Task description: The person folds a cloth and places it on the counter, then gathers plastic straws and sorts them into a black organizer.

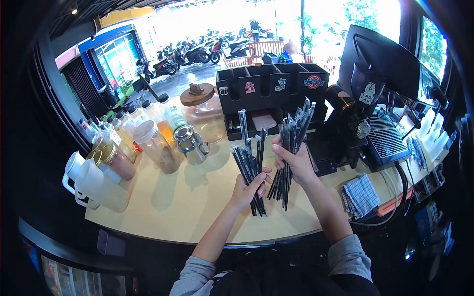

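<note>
A café counter with an espresso machine [387,140].

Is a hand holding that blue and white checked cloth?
No, the cloth lies on the pale counter, while the left hand and right hand each hold thin black plastic-wrapped straws.

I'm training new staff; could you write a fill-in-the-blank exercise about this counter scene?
The left hand and right hand hold straws coloured ____.
The checked cloth is blue and ____.
The big jar has a lid coloured ____.
The metal pot sits to the left hand's ____.

Missing words: black; white; brown; left.
</note>
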Available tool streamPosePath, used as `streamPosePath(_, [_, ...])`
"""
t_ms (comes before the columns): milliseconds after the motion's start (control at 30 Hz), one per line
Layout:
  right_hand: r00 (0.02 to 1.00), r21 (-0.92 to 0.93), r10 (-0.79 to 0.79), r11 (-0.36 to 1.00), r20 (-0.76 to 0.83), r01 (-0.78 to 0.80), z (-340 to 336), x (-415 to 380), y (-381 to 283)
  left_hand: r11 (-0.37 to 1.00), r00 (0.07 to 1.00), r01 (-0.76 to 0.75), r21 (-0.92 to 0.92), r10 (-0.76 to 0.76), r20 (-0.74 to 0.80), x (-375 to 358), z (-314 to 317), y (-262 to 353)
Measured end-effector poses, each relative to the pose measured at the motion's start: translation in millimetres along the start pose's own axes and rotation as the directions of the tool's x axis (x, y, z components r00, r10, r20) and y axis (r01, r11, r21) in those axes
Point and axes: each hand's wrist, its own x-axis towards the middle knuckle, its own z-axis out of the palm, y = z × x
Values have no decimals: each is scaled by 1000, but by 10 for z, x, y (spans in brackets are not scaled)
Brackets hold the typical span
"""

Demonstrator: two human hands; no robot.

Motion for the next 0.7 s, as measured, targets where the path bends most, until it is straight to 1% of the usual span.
streamPosePath(33, [1000, 0, 0, 1000, -1, 0, 14, -6, -25, 1000, 1000, 1, 0, -1, 1, -6, -2, -3])
streamPosePath(100, [999, -112, -20, 993, 33, 23, 35, -21, -64, 1000, 999, -9, 7, 9, 43, -18, -7, -16])
streamPosePath(133, [999, -112, -19, 993, 32, 23, 41, -27, -64, 1000, 999, -9, 6, 8, 43, -19, -6, -22])
streamPosePath(200, [1000, -135, 0, 991, 21, 3, 52, -43, -59, 996, 997, -26, 82, 21, 72, -25, -3, -32])
streamPosePath(233, [1000, -135, 1, 991, 20, 2, 51, -43, -52, 996, 997, -26, 81, 20, 72, -27, -1, -23])
streamPosePath(300, [999, -188, -36, 982, -23, 31, 41, -27, -22, 987, 996, -15, 160, 1, 85, -22, 4, 9])
streamPosePath(333, [999, -188, -35, 982, -22, 31, 34, -18, 0, 987, 996, -16, 160, 2, 85, -14, 11, 6])
streamPosePath(400, [991, -151, -115, 983, -72, 103, 18, -10, 36, 998, 999, -51, 38, 51, 4, 2, 30, -22])
streamPosePath(433, [980, -219, -150, 968, -127, 120, 36, -8, 19, 1000, 1000, -7, -4, 7, -9, 12, -8, -48])
streamPosePath(467, [981, -219, -149, 968, -126, 119, 28, 8, 30, 1000, 1000, -7, -5, 7, -10, 38, -46, -100])
streamPosePath(533, [953, -108, -250, 966, -171, 234, 32, 39, 27, 997, 991, -70, -34, 66, -115, 89, -75, -128])
streamPosePath(567, [961, -39, -210, 978, -182, 206, 24, 11, -26, 995, 985, -81, -53, 71, -160, 103, -86, -123])
streamPosePath(600, [961, -39, -209, 978, -182, 206, -21, 6, -50, 995, 985, -80, -53, 71, -160, 102, -95, -99])
streamPosePath(667, [976, -114, -123, 988, -180, 104, -129, 10, -103, 996, 984, 0, -89, -16, -177, 91, -133, -50])
streamPosePath(700, [973, -123, -141, 985, -182, 120, -87, 9, -153, 998, 984, 39, -54, -48, -172, 84, -114, 7])
